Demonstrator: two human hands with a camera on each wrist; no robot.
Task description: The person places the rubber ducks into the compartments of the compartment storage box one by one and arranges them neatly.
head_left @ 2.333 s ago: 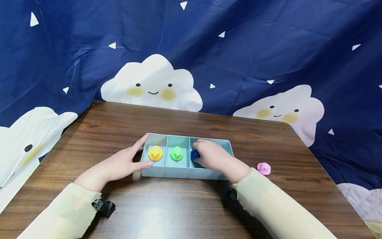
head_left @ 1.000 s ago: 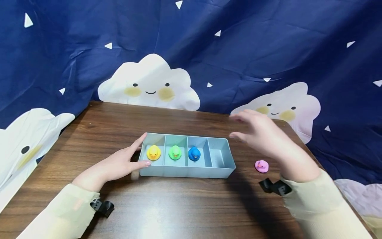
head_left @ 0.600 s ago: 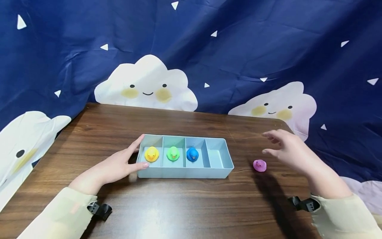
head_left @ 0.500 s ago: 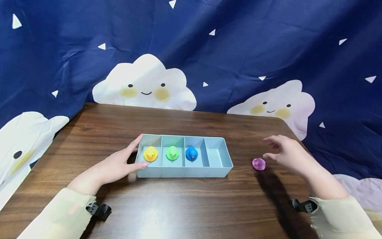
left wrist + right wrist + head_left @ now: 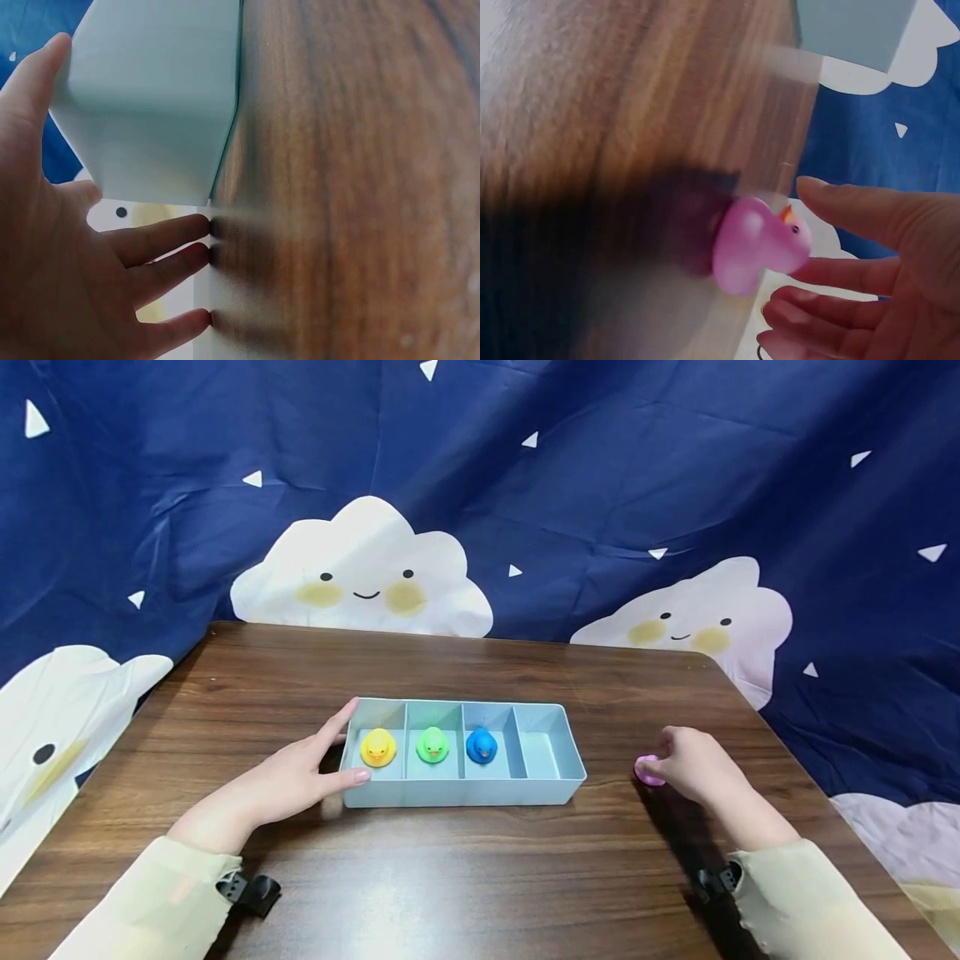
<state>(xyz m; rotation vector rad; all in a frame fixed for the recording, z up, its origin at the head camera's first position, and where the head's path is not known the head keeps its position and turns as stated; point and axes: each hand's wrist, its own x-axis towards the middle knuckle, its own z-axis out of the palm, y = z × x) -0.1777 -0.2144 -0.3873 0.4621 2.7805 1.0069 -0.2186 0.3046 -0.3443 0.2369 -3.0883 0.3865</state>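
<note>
A pale blue tray (image 5: 457, 793) with several compartments lies on the table. From left to right it holds a yellow rubber duck (image 5: 378, 748), a green rubber duck (image 5: 432, 745) and a blue rubber duck (image 5: 482, 746); the rightmost compartment is bare. My left hand (image 5: 292, 781) rests against the tray's left end, thumb and index finger touching its rim, the other fingers stretched down to the table. To the right of the tray, my right hand (image 5: 701, 768) reaches around a pink rubber duck (image 5: 761, 244). The right wrist view shows the thumb apart from the duck and the fingers extended beside its head.
The brown wooden table (image 5: 480, 877) spreads around the tray. Behind it hangs a dark blue curtain (image 5: 637, 485) with white smiling clouds and small triangles. Black straps with small cameras sit on both wrists.
My right hand let go of the blue duck in the third compartment, lifted out, moved right, and came down at the pink duck. The left hand stays at the tray.
</note>
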